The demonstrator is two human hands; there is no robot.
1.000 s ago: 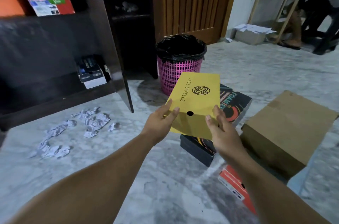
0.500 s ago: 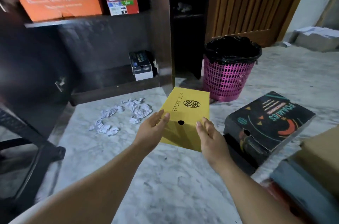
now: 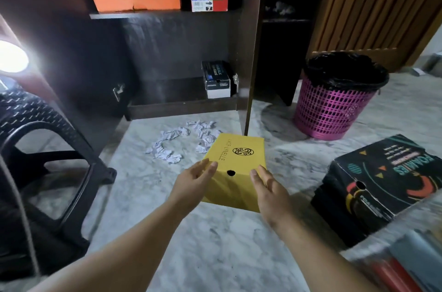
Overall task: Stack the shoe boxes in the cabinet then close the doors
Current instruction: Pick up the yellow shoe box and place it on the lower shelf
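My left hand and right hand clamp yellow shoe box by near end; long axis points ahead at open cabinet; bottom shelf straight ahead.

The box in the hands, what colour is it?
Yellow box with black logo and lettering, seen in the head view.

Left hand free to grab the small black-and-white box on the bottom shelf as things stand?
Probably not yet. The left hand and right hand both hold the yellow box. The path to the black-and-white box looks open: cabinet doors open, only crumpled paper on the floor between.
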